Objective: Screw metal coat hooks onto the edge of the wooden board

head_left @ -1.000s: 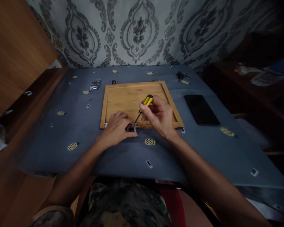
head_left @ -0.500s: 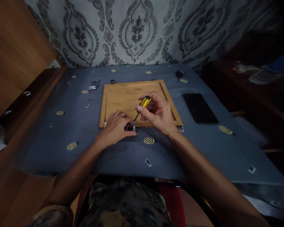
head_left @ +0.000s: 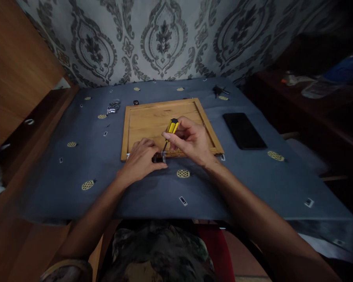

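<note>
A framed wooden panel (head_left: 155,117) lies flat on the cloth-covered table. At its near edge sits a small metal hinge (head_left: 163,156), partly hidden by my fingers. My left hand (head_left: 142,158) is closed around the hinge, thumb below and fingers resting on the panel. My right hand (head_left: 191,141) grips a yellow-and-black screwdriver (head_left: 172,126) by its handle. The screwdriver leans, its shaft pointing down with the tip at the hinge. Whether the tip sits in a screw is too small to tell.
A black phone-like slab (head_left: 244,131) lies right of the panel. Loose metal hardware (head_left: 113,107) rests at the back left, and a dark object (head_left: 220,91) at the back right. A patterned curtain (head_left: 164,43) hangs behind the table, beside a wooden cabinet (head_left: 17,47).
The view has shifted slightly, so the scene sits a little further left. The screwdriver stands slightly more upright, its tip still at the hinge. Both hands keep their holds.
</note>
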A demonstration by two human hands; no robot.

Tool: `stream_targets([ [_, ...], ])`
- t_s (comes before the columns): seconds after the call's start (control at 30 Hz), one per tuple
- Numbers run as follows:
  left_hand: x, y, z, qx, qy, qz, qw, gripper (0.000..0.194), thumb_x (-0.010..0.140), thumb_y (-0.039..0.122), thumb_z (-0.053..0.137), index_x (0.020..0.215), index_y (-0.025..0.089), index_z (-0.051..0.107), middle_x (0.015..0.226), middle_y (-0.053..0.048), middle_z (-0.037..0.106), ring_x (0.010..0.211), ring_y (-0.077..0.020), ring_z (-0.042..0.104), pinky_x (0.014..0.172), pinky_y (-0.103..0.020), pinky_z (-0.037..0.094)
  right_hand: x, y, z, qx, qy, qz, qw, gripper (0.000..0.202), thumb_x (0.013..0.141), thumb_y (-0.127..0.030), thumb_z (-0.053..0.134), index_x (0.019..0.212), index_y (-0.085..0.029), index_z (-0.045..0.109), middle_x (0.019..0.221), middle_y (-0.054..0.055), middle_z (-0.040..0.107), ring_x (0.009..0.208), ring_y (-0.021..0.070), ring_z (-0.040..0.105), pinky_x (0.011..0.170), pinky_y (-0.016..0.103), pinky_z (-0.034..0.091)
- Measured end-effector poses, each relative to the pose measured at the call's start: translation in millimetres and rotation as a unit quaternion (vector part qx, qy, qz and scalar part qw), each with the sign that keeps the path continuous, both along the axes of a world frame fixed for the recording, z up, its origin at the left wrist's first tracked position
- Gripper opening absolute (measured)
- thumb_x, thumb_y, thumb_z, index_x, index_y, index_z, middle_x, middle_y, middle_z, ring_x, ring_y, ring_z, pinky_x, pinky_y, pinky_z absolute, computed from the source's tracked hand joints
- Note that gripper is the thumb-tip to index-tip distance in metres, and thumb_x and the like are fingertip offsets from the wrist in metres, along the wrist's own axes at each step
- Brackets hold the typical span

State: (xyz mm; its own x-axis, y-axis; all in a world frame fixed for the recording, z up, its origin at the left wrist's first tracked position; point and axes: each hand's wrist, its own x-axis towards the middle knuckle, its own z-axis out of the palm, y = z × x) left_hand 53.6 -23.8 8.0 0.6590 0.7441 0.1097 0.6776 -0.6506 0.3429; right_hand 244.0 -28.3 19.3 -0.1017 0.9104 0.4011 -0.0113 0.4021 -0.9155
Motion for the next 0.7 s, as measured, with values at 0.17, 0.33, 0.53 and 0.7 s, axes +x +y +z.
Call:
stream_targets([
  [0.17,0.0,0.3,-0.5,0.004,0.000,0.000,1.000,0.031,0.083,0.044,0.087,0.098,0.019,0.075,0.106,-0.007,0.070,0.110,-0.0303,0.060,0.095,-0.043,0.048,0.9,-2.5,4.0,-0.011,-0.012,-0.005,1.000,0.041,0.082,-0.055,0.084,0.087,-0.022,0.061,0.071,-0.005,0.060,0.050,0.0089,0.059,0.046,0.024,0.049],
  [0.33,-0.7,1.2,0.8,-0.007,-0.005,-0.007,1.000,0.030,0.085,0.044,0.086,0.097,0.019,0.074,0.106,-0.008,0.070,0.109,-0.0298,0.061,0.096,-0.044,0.047,1.9,-1.1,0.7,0.008,-0.025,-0.005,1.000,0.040,0.085,-0.057,0.080,0.082,-0.022,0.061,0.061,-0.006,0.056,0.050,0.0104,0.059,0.049,0.025,0.047],
  [0.53,-0.2,0.6,0.5,-0.007,-0.001,-0.001,1.000,0.028,0.087,0.044,0.083,0.096,0.020,0.074,0.105,-0.008,0.069,0.109,-0.0305,0.060,0.095,-0.045,0.048,-1.7,-5.0,2.6,0.036,-0.013,-0.050,0.998,0.042,0.085,-0.058,0.080,0.079,-0.022,0.058,0.060,-0.007,0.056,0.047,0.0094,0.059,0.045,0.024,0.046],
  [0.7,-0.8,1.3,-0.1,-0.013,-0.007,-0.005,1.000,0.030,0.085,0.043,0.085,0.101,0.019,0.076,0.109,-0.008,0.070,0.112,-0.0306,0.060,0.097,-0.045,0.048,-0.6,-8.0,9.1,0.077,0.005,-0.122,0.990,0.042,0.089,-0.058,0.077,0.079,-0.024,0.055,0.061,-0.008,0.053,0.045,0.0081,0.057,0.043,0.023,0.044],
])
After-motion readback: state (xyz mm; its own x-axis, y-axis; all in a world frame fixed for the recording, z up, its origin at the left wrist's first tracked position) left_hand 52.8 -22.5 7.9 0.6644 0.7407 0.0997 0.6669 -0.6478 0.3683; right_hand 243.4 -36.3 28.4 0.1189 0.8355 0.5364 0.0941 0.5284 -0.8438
